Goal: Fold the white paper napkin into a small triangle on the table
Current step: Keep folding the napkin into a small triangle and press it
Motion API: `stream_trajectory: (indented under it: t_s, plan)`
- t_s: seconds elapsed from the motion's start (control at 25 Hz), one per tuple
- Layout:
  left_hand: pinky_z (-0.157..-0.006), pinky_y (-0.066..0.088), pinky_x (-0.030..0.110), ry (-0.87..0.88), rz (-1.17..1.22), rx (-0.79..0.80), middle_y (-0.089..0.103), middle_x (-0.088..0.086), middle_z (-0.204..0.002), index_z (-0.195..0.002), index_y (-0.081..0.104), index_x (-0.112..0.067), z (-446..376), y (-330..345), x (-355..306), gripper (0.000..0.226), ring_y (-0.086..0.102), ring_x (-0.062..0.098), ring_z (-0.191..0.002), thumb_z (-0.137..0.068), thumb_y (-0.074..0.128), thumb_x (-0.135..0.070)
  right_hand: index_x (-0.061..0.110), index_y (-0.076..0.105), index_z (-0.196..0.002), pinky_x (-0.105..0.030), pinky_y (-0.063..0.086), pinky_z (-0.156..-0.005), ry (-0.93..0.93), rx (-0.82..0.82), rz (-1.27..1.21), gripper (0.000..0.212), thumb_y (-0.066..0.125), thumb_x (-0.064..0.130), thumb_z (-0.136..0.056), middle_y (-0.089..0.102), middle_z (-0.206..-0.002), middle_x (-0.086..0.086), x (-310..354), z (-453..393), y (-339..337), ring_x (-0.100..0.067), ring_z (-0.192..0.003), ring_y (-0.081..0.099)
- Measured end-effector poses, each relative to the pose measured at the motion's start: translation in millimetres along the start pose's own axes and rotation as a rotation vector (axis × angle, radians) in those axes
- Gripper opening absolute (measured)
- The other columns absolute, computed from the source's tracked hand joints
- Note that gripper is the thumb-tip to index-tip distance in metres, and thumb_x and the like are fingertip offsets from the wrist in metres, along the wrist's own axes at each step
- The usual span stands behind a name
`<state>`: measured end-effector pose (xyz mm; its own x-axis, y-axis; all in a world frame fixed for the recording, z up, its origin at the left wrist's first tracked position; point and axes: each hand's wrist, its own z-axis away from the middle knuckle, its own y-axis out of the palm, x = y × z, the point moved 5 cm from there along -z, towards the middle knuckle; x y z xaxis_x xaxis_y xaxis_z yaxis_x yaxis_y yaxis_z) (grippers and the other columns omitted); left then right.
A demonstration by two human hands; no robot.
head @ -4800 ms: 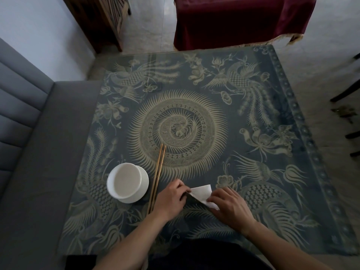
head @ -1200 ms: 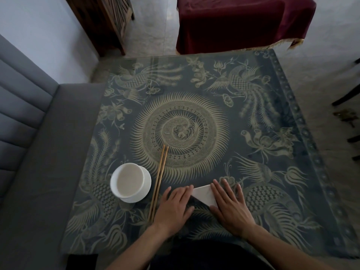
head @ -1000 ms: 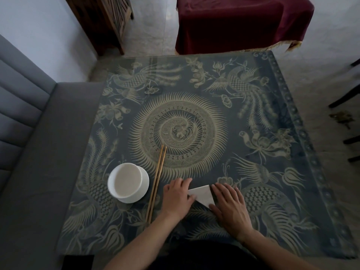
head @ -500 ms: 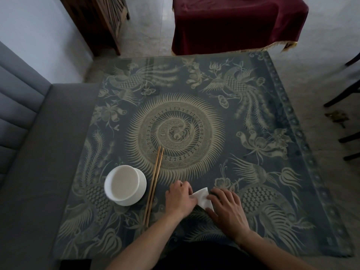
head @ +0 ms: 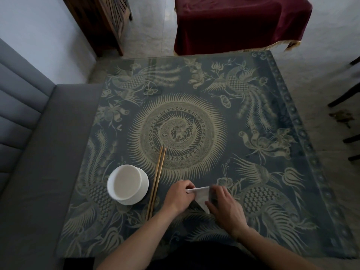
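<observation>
The white paper napkin (head: 201, 197) lies as a small downward-pointing triangle near the front edge of the patterned table (head: 253, 145). My left hand (head: 180, 195) is curled, pinching the napkin's upper left corner. My right hand (head: 224, 204) covers the napkin's right side, with blurred fingers pressing on its top edge. Only the napkin's middle and lower tip show between the two hands.
A white bowl (head: 127, 184) stands to the left of my hands, with a pair of wooden chopsticks (head: 156, 180) lying between it and my left hand. A grey sofa (head: 29, 152) borders the table's left side. A dark red cloth-covered table (head: 237, 22) stands beyond the far edge.
Both hands went from lying flat on the napkin to closing on it. The left fingers have curled onto its left corner and the right fingers have slid onto its top edge.
</observation>
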<state>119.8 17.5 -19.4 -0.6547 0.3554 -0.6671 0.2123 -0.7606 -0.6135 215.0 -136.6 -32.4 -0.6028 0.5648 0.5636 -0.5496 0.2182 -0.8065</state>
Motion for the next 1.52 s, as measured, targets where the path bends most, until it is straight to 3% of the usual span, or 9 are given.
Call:
stream_trajectory:
  t_s: [0.12,0.28,0.4,0.6,0.76,0.96,1.12,1.4,1.52]
  plan:
    - [-0.068,0.050,0.029,0.063,-0.010,-0.023,0.062,-0.005,-0.085,-0.082,0.067,-0.024,-0.6,-4.2,-4.8,0.004,0.059,0.010,-0.078,-0.083,0.070,-0.021,0.038,0.046,-0.131,-0.036,0.052,-0.061,0.050,0.071,0.002,0.053,0.068,0.042,-0.083,0.051,-0.109,0.011,0.3,-13.8,-0.4,-0.014,-0.088,0.060]
    - [-0.070,0.054,0.036,0.072,0.027,0.054,0.068,-0.008,-0.080,-0.084,0.066,-0.026,-1.7,-3.1,-7.5,0.003,0.062,0.007,-0.076,-0.085,0.068,-0.024,0.027,0.067,-0.102,-0.037,0.049,-0.063,0.064,0.074,-0.087,0.020,0.070,0.035,-0.084,0.050,-0.094,0.011,2.1,-26.1,-5.5,-0.014,-0.081,0.058]
    - [-0.070,0.053,0.038,0.127,-0.024,0.001,0.068,-0.010,-0.084,-0.088,0.066,-0.026,-2.6,-8.8,-10.7,0.002,0.062,0.007,-0.079,-0.087,0.066,-0.025,0.023,0.071,-0.098,-0.033,0.048,-0.067,0.041,0.067,-0.162,0.017,0.073,0.030,-0.082,0.054,-0.091,0.010,5.6,-29.0,-6.6,-0.011,-0.078,0.058]
    - [-0.068,0.050,0.032,0.576,-0.365,-0.343,0.067,-0.002,-0.091,-0.095,0.067,-0.017,12.1,-27.8,-38.0,0.007,0.063,0.018,-0.083,-0.091,0.063,-0.021,0.023,0.074,-0.091,-0.032,0.051,-0.060,-0.019,-0.192,-0.184,0.010,0.077,0.022,-0.081,0.059,-0.094,0.008,22.4,-38.7,-28.6,-0.007,-0.071,0.058]
    - [-0.066,0.051,0.033,0.800,-0.441,-0.421,0.068,0.001,-0.091,-0.101,0.068,-0.015,30.2,-28.9,-40.2,0.015,0.062,0.020,-0.081,-0.093,0.057,-0.020,0.022,0.074,-0.090,-0.031,0.050,-0.052,-0.144,-0.331,-0.098,0.016,0.080,0.015,-0.077,0.060,-0.095,0.004,29.4,-33.4,-37.7,-0.013,-0.077,0.060]
    - [-0.054,0.051,0.034,0.716,-0.380,-0.319,0.066,-0.001,-0.084,-0.085,0.066,-0.017,50.6,-4.8,-17.4,0.007,0.059,0.018,-0.071,-0.082,0.071,-0.013,0.024,0.073,-0.088,-0.033,0.048,-0.042,-0.230,-0.230,0.006,0.021,0.083,0.014,-0.072,0.061,-0.091,0.002,16.3,-7.1,-16.3,-0.019,-0.078,0.060]
    - [-0.052,0.048,0.031,0.688,-0.410,-0.211,0.063,-0.003,-0.085,-0.083,0.065,-0.020,59.0,13.2,-2.0,0.005,0.057,0.019,-0.072,-0.082,0.062,-0.016,0.025,0.072,-0.089,-0.032,0.050,-0.051,-0.278,-0.116,0.084,0.024,0.085,0.020,-0.070,0.062,-0.091,0.002,4.6,8.5,-1.1,-0.020,-0.076,0.061]
    - [-0.065,0.053,0.038,0.541,-0.499,-0.100,0.063,0.001,-0.103,-0.108,0.066,-0.017,54.0,22.8,10.4,0.030,0.059,0.023,-0.088,-0.087,0.048,-0.030,0.028,0.069,-0.095,-0.032,0.041,-0.070,-0.390,-0.103,0.215,0.015,0.067,0.032,-0.081,0.064,-0.098,0.005,2.2,14.1,-1.5,-0.018,-0.086,0.060]
    - [-0.066,0.052,0.038,0.497,-0.499,-0.075,0.060,0.002,-0.104,-0.110,0.066,-0.016,48.9,23.6,11.7,0.035,0.057,0.023,-0.092,-0.089,0.045,-0.033,0.028,0.068,-0.093,-0.031,0.038,-0.072,-0.392,-0.101,0.226,0.014,0.072,0.031,-0.080,0.064,-0.098,0.007,2.0,15.5,-1.5,-0.017,-0.087,0.060]
